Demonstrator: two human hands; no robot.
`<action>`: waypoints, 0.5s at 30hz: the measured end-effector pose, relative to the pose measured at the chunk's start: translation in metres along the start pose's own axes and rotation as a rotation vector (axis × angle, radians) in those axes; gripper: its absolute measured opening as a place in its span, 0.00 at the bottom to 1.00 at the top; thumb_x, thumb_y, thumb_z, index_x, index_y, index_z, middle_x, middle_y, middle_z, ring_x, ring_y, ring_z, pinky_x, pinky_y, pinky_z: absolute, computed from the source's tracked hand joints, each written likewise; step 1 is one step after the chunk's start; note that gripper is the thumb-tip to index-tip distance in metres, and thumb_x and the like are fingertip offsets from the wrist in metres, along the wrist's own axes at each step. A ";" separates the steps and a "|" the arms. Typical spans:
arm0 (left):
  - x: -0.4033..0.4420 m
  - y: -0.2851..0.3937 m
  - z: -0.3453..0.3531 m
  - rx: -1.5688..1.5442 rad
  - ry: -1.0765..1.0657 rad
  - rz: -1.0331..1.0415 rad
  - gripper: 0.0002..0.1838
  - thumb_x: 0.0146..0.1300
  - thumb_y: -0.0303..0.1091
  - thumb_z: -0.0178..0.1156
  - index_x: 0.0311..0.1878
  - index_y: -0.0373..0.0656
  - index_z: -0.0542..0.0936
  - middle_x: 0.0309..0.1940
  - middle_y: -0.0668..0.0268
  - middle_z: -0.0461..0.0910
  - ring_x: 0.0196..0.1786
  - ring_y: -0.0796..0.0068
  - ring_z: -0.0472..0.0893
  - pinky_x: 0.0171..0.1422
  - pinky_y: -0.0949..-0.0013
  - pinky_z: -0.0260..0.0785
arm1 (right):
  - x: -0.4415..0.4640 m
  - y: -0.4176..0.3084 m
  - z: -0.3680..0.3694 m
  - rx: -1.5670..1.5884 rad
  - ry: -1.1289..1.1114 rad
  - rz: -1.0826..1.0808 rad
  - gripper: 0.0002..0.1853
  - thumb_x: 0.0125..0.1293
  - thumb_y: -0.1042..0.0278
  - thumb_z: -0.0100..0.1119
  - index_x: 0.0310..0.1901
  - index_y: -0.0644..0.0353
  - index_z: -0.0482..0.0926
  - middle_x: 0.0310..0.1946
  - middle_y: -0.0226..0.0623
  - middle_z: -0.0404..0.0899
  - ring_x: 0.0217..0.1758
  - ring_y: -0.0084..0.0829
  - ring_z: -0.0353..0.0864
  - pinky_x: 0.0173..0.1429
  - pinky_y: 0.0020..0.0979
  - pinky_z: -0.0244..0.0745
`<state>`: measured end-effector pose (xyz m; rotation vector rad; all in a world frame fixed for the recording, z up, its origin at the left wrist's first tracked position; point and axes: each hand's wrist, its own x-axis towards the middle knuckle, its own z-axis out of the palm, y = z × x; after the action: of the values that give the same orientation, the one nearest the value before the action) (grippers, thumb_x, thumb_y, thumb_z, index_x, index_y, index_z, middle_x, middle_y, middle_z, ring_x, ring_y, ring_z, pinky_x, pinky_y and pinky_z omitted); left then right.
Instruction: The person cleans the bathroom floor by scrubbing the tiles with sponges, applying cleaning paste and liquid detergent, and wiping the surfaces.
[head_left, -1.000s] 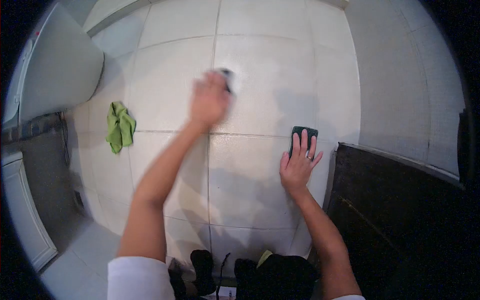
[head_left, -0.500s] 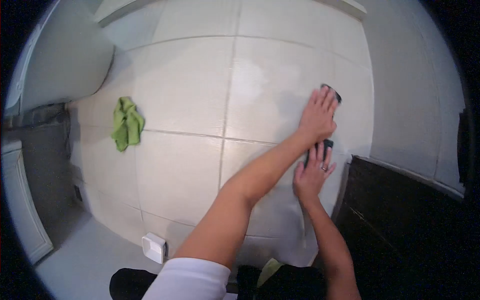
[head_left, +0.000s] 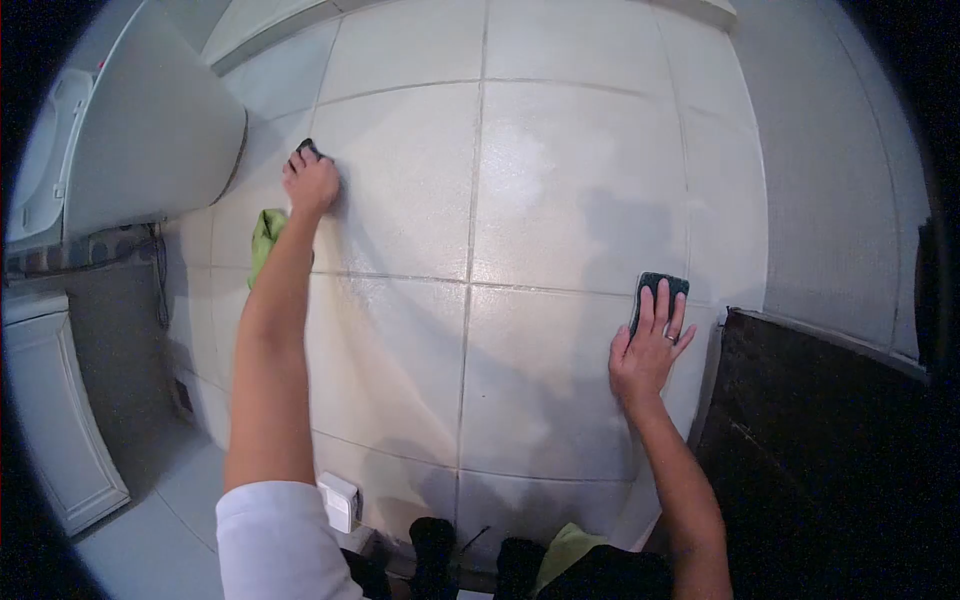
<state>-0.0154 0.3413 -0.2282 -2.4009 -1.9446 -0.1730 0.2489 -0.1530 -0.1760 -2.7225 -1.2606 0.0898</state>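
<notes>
My left hand [head_left: 312, 182] is reached out to the upper left. Its fingers are curled over a small dark scrub pad [head_left: 308, 147] against the pale tiled floor [head_left: 400, 200]; most of the pad is hidden under the hand. Just below lies a crumpled green cloth [head_left: 265, 240], partly covered by my forearm. On the right, my right hand [head_left: 645, 355] rests with slightly spread fingers on a dark scrub sponge [head_left: 678, 287], pressing it flat to the tiles. A ring is on one of its fingers.
A white toilet [head_left: 150, 130] stands at the upper left, above a white panelled door [head_left: 75, 420]. A small white dish [head_left: 340, 502] sits near my left sleeve. Another green cloth [head_left: 568, 550] is by my legs. A dark panel [head_left: 800, 440] borders the lower right.
My left hand has swung from the far right across to the upper left, carrying the dark pad beside the green cloth. My right hand stays on its sponge; the view has shifted slightly.
</notes>
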 end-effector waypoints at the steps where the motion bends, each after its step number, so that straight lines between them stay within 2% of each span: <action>1: 0.000 0.028 -0.015 0.078 -0.077 0.089 0.24 0.64 0.42 0.43 0.60 0.43 0.73 0.72 0.56 0.58 0.75 0.53 0.51 0.72 0.40 0.47 | -0.002 0.000 0.000 0.003 0.000 -0.001 0.34 0.59 0.62 0.51 0.69 0.53 0.57 0.75 0.36 0.47 0.78 0.48 0.40 0.71 0.68 0.29; 2: 0.003 0.059 -0.024 0.149 -0.148 0.175 0.25 0.64 0.42 0.43 0.61 0.42 0.72 0.71 0.56 0.59 0.74 0.53 0.53 0.72 0.41 0.49 | -0.002 -0.001 0.000 0.009 -0.013 0.002 0.34 0.59 0.62 0.51 0.69 0.54 0.58 0.75 0.36 0.47 0.78 0.49 0.40 0.71 0.69 0.29; 3: 0.009 0.092 -0.025 0.151 -0.146 0.281 0.27 0.64 0.41 0.43 0.65 0.40 0.67 0.69 0.56 0.62 0.72 0.53 0.57 0.71 0.42 0.51 | 0.001 -0.001 -0.001 0.013 -0.018 0.003 0.34 0.59 0.62 0.51 0.69 0.54 0.58 0.75 0.36 0.47 0.78 0.49 0.40 0.71 0.69 0.29; 4: 0.017 0.129 -0.004 -0.080 -0.056 0.268 0.27 0.65 0.40 0.43 0.65 0.38 0.66 0.66 0.55 0.64 0.69 0.53 0.61 0.70 0.42 0.53 | 0.003 -0.001 -0.002 0.008 -0.004 -0.005 0.34 0.59 0.62 0.51 0.69 0.54 0.58 0.75 0.36 0.47 0.78 0.49 0.40 0.71 0.69 0.29; 7: -0.039 0.262 -0.020 -0.127 -0.070 0.613 0.29 0.65 0.39 0.42 0.68 0.35 0.61 0.72 0.55 0.57 0.75 0.54 0.53 0.76 0.46 0.44 | 0.002 -0.001 -0.004 -0.005 -0.029 -0.009 0.35 0.58 0.63 0.51 0.69 0.55 0.58 0.75 0.37 0.48 0.78 0.50 0.40 0.70 0.69 0.29; 8: -0.070 0.289 -0.017 -0.224 0.021 0.687 0.28 0.64 0.40 0.45 0.65 0.37 0.65 0.69 0.54 0.61 0.73 0.52 0.58 0.72 0.43 0.50 | 0.002 0.000 -0.003 0.000 -0.020 -0.004 0.35 0.58 0.63 0.52 0.69 0.55 0.58 0.75 0.37 0.48 0.78 0.50 0.40 0.70 0.69 0.30; 9: -0.104 0.308 -0.028 -0.285 -0.004 0.714 0.29 0.63 0.42 0.47 0.65 0.37 0.65 0.68 0.52 0.62 0.73 0.52 0.58 0.72 0.40 0.48 | 0.002 -0.002 -0.002 0.012 -0.009 -0.001 0.35 0.58 0.64 0.52 0.69 0.56 0.58 0.75 0.38 0.48 0.77 0.50 0.40 0.70 0.69 0.30; 11: -0.169 0.304 -0.029 -0.458 0.032 0.810 0.31 0.63 0.46 0.48 0.66 0.37 0.64 0.68 0.50 0.63 0.72 0.51 0.59 0.72 0.38 0.47 | 0.000 0.000 0.001 0.007 0.011 -0.028 0.35 0.58 0.64 0.51 0.69 0.56 0.58 0.74 0.38 0.48 0.77 0.50 0.41 0.70 0.69 0.30; 13: -0.183 0.222 -0.046 -0.447 -0.127 0.748 0.33 0.64 0.48 0.48 0.67 0.38 0.63 0.68 0.50 0.63 0.73 0.51 0.58 0.73 0.39 0.46 | 0.001 0.000 0.002 -0.001 0.025 -0.040 0.35 0.58 0.64 0.51 0.69 0.56 0.57 0.74 0.39 0.48 0.77 0.50 0.41 0.70 0.70 0.31; 15: -0.143 0.166 -0.038 -0.269 -0.017 0.536 0.32 0.66 0.48 0.45 0.68 0.37 0.63 0.68 0.51 0.62 0.74 0.51 0.56 0.74 0.40 0.45 | 0.002 -0.004 -0.003 0.002 0.008 -0.025 0.36 0.57 0.64 0.51 0.69 0.56 0.57 0.74 0.40 0.48 0.77 0.50 0.41 0.70 0.69 0.32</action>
<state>0.1153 0.1639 -0.2013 -2.9968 -1.2783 -0.4075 0.2473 -0.1494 -0.1723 -2.7022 -1.2914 0.0774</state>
